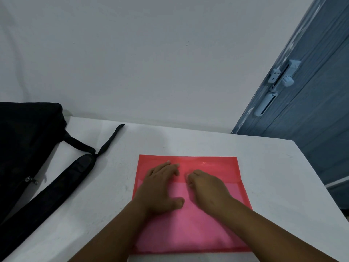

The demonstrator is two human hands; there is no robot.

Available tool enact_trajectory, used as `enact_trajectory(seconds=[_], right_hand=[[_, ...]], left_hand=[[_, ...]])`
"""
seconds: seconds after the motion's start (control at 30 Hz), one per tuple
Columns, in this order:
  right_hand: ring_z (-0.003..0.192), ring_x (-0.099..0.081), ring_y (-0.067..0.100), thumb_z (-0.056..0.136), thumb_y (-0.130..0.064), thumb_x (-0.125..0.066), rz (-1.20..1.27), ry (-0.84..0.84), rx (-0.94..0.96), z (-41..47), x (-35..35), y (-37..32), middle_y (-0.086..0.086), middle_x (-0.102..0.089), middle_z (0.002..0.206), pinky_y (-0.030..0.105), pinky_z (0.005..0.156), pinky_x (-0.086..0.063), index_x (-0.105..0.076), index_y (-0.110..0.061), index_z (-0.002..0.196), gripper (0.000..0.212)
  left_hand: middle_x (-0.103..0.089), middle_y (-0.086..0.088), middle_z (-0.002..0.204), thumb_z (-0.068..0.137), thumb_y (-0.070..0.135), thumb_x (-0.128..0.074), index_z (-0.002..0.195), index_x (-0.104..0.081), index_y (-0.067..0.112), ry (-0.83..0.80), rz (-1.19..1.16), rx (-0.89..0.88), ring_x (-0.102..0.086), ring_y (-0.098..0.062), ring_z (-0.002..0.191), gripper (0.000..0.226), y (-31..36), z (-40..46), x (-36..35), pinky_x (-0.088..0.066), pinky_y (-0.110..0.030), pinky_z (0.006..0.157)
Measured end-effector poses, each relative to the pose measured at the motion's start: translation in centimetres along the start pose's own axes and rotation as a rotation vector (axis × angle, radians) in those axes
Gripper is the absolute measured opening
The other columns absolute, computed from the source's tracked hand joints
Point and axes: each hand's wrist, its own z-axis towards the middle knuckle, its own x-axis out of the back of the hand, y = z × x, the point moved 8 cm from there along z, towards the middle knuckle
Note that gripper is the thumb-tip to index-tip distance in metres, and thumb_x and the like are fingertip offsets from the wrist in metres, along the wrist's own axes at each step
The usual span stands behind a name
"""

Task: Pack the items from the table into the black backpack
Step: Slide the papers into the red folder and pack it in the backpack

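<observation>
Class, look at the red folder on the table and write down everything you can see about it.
The red folder is a flat, translucent plastic envelope, roughly square, lying on the white table to the right of the black backpack. A darker band across its far end looks like a closing flap; the nearer part shows paler pink, as if something light sits inside. The left hand lies on it with fingers spread, and the right hand, fingers curled, rests at the flap's edge. It does not touch the backpack.

Light: dim, cool and even over the table (245,167).
Glare: small white glint on the folder (204,163), near its far edge.
Shadows: soft, beside the backpack (28,138).
Edges: bowed by wide-angle lens.
</observation>
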Motion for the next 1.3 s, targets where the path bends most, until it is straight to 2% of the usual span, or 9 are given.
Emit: enact_trajectory(seconds=[0.1, 0.33, 0.47, 0.7, 0.8, 0.93, 1.07, 1.2, 1.3], right_hand=[[0.085, -0.06, 0.027, 0.092, -0.019, -0.054, 0.016, -0.01, 0.03, 0.9, -0.1, -0.5, 0.002, -0.061, 0.098, 0.035, 0.066, -0.041, -0.061, -0.018, 0.096, 0.007], [0.083, -0.061, 0.023, 0.077, -0.013, -0.061, 0.08, -0.054, 0.053, 3.7, 0.6, 0.1, -0.003, -0.066, 0.092, 0.031, 0.064, -0.035, -0.061, -0.026, 0.08, 0.014], [0.069, -0.063, 0.014, 0.071, -0.006, -0.056, 0.181, -0.095, -0.03, 5.4, 0.9, 1.7, -0.007, -0.069, 0.074, 0.026, 0.06, -0.042, -0.063, -0.027, 0.067, 0.022], [0.066, -0.061, -0.003, 0.082, -0.004, -0.061, 0.314, -0.005, -0.019, 4.9, 1.4, 4.1, -0.018, -0.064, 0.068, 0.021, 0.063, -0.046, -0.06, -0.033, 0.064, 0.034], [0.065, -0.059, 0.003, 0.082, -0.006, -0.063, 0.342, 0.063, -0.014, 4.1, 1.2, 4.7, -0.014, -0.061, 0.067, 0.027, 0.063, -0.048, -0.053, -0.033, 0.06, 0.036], [0.065, -0.057, 0.011, 0.079, -0.008, -0.059, 0.316, 0.079, -0.07, 3.1, 0.5, 5.0, -0.009, -0.062, 0.067, 0.036, 0.064, -0.052, -0.06, -0.021, 0.066, 0.019], [0.074, -0.062, 0.023, 0.082, -0.009, -0.057, 0.233, -0.047, -0.195, 1.9, -0.4, 5.0, 0.0, -0.064, 0.074, 0.037, 0.066, -0.051, -0.051, -0.023, 0.062, 0.025], [0.079, -0.059, 0.028, 0.084, -0.01, -0.054, 0.087, -0.143, -0.188, 1.0, -0.9, 4.2, 0.005, -0.061, 0.084, 0.034, 0.065, -0.045, -0.057, -0.021, 0.077, 0.013], [0.078, -0.053, 0.026, 0.085, -0.01, -0.054, 0.079, -0.156, -0.166, 0.6, -1.2, 3.7, 0.003, -0.055, 0.082, 0.032, 0.064, -0.039, -0.051, -0.021, 0.077, 0.014]], left_hand=[[-0.047, 0.011, 0.142, 0.057, 0.066, -0.067, 0.147, -0.04, 0.022, 0.026, -0.046, 0.028, -0.026, -0.007, 0.147, 0.104, -0.2, 0.0, 0.2, -0.021, -0.035, 0.119], [-0.046, 0.009, 0.139, 0.056, 0.068, -0.063, 0.146, -0.038, 0.024, 0.025, -0.06, 0.05, -0.029, -0.009, 0.145, 0.103, 0.0, -0.2, 0.3, -0.022, -0.036, 0.12], [-0.045, 0.013, 0.138, 0.058, 0.068, -0.065, 0.145, -0.037, 0.025, 0.028, -0.06, 0.052, -0.028, -0.006, 0.145, 0.101, 0.0, -0.1, 0.2, -0.021, -0.035, 0.12], [-0.046, 0.015, 0.142, 0.059, 0.066, -0.066, 0.136, -0.042, 0.023, 0.055, -0.071, 0.026, -0.028, -0.005, 0.145, 0.091, 0.2, -0.2, 0.4, -0.022, -0.031, 0.119], [-0.046, 0.013, 0.145, 0.06, 0.067, -0.066, 0.14, -0.041, 0.022, 0.052, -0.058, 0.02, -0.027, -0.005, 0.146, 0.095, 0.2, -0.2, 0.4, -0.02, -0.031, 0.12], [-0.044, 0.013, 0.147, 0.061, 0.067, -0.066, 0.145, -0.039, 0.024, 0.051, -0.042, 0.018, -0.025, -0.004, 0.147, 0.098, 0.3, -0.2, 0.5, -0.019, -0.031, 0.121], [-0.044, 0.014, 0.149, 0.061, 0.066, -0.066, 0.145, -0.038, 0.024, 0.05, -0.036, 0.014, -0.025, -0.005, 0.147, 0.097, 0.3, -0.2, 0.4, -0.019, -0.032, 0.121], [-0.044, 0.014, 0.149, 0.061, 0.064, -0.069, 0.144, -0.039, 0.025, 0.057, -0.022, 0.003, -0.026, -0.005, 0.147, 0.096, 0.1, -0.1, 0.3, -0.02, -0.031, 0.12], [-0.044, 0.014, 0.149, 0.062, 0.063, -0.071, 0.144, -0.04, 0.024, 0.061, -0.011, -0.016, -0.028, -0.006, 0.147, 0.096, 0.1, -0.1, 0.2, -0.018, -0.026, 0.118]])
